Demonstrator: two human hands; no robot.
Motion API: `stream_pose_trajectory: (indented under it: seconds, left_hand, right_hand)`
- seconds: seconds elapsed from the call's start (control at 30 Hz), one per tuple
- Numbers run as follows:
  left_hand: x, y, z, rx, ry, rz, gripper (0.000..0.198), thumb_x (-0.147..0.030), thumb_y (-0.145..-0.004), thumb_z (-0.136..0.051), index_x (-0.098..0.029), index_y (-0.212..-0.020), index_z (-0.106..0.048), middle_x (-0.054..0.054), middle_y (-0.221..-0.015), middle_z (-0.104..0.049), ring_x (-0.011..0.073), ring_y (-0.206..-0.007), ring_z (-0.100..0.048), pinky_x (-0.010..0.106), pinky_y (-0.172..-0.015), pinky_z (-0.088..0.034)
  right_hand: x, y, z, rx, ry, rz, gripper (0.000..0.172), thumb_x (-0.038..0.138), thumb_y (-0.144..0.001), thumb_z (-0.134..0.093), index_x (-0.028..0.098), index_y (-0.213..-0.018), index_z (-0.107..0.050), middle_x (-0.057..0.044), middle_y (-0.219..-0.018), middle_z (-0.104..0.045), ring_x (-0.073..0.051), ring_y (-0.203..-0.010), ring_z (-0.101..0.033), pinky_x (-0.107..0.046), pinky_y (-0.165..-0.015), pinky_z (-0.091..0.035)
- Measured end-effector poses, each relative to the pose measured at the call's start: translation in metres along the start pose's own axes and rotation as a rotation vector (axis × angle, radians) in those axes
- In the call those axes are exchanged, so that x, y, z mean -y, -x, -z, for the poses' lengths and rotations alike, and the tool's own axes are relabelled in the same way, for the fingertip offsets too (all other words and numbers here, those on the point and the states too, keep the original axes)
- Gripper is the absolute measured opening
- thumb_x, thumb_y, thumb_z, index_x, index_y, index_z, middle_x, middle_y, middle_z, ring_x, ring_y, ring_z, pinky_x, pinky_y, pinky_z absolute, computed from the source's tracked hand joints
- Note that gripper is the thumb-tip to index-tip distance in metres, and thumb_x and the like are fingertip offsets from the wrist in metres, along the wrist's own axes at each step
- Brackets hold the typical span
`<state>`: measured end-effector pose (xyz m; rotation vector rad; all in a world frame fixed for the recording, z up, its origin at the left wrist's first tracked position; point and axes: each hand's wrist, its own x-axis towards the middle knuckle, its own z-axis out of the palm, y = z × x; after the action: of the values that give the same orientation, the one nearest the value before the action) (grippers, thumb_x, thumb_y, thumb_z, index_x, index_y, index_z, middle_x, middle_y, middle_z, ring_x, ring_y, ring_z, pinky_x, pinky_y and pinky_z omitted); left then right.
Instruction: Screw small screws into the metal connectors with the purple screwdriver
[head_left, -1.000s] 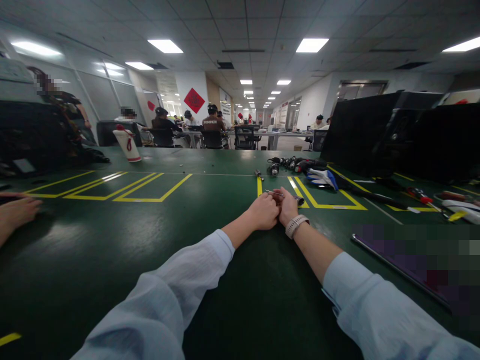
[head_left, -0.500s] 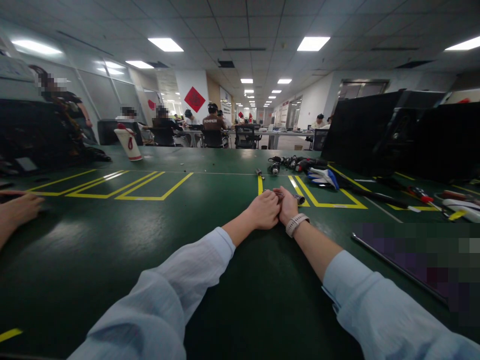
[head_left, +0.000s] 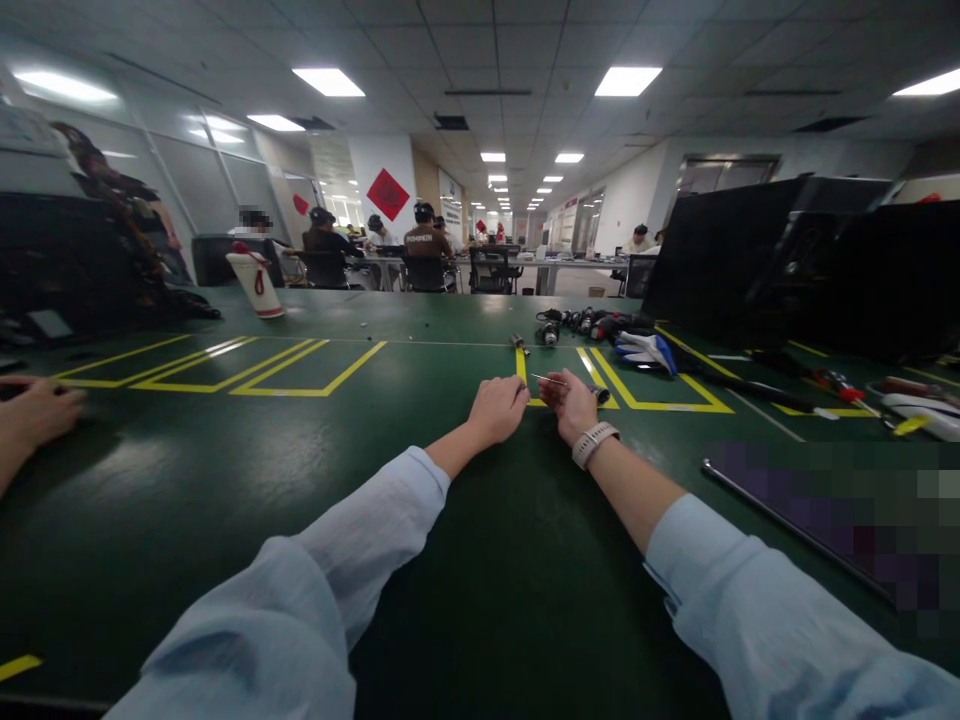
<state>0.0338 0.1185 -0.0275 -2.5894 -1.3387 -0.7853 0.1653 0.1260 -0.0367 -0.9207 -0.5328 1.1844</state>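
My left hand (head_left: 498, 410) is closed above the green table (head_left: 247, 500), its fingers curled around something I cannot make out. Just to its right, my right hand (head_left: 571, 406) has its fingers curled round a thin metal piece (head_left: 551, 379), whose tip points left. A gap separates the two hands. A dark metal cylinder (head_left: 601, 394) shows just beyond my right hand; whether the two touch is unclear. Past my hands, a small metal part (head_left: 517, 342) lies at the top of a yellow tape line.
Metal parts (head_left: 548, 334) and a white and blue glove (head_left: 646, 351) lie at the back right, near black monitors (head_left: 720, 260). A white cup (head_left: 256, 283) stands back left. Another person's hand (head_left: 46, 410) is at the left edge. A long rod (head_left: 795, 530) lies right.
My hands, together before, have come apart. My left hand has moved left, and the thin metal piece now shows clearly at my right fingers.
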Motion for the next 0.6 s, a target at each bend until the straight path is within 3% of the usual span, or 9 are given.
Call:
stream_pose_trajectory:
  seconds: [0.17, 0.33, 0.6]
  left_hand:
    - [0.005, 0.013, 0.010, 0.048, 0.106, -0.013, 0.033, -0.028, -0.091, -0.024, -0.016, -0.086, -0.054, 0.004, -0.081, -0.062, 0.0177, -0.075, -0.056, 0.030, -0.069, -0.040]
    - [0.006, 0.047, 0.033, 0.124, 0.268, -0.084, 0.030, -0.031, -0.090, -0.029, -0.016, -0.095, -0.053, 0.005, -0.087, -0.060, 0.0184, -0.082, -0.054, 0.033, -0.077, -0.040]
    - [0.010, 0.094, 0.076, 0.373, 0.390, -0.184, 0.028, -0.030, -0.090, -0.030, -0.018, -0.107, -0.049, 0.006, -0.102, -0.056, 0.0180, -0.096, -0.049, 0.033, -0.088, -0.038]
  right_hand:
    - [-0.004, 0.003, 0.001, 0.059, 0.104, 0.022, 0.022, 0.022, -0.082, -0.047, 0.017, -0.063, -0.058, 0.000, -0.053, -0.064, -0.011, -0.050, -0.059, -0.022, -0.051, -0.048]
    - [-0.012, 0.018, -0.007, 0.172, 0.233, 0.050, 0.015, 0.022, -0.075, -0.058, 0.016, -0.061, -0.061, -0.001, -0.056, -0.065, -0.012, -0.056, -0.061, -0.023, -0.057, -0.046]
    - [-0.025, 0.060, -0.013, 0.361, 0.351, 0.075, 0.014, 0.030, -0.069, -0.063, 0.017, -0.067, -0.066, -0.002, -0.070, -0.068, -0.016, -0.077, -0.062, -0.030, -0.077, -0.043]
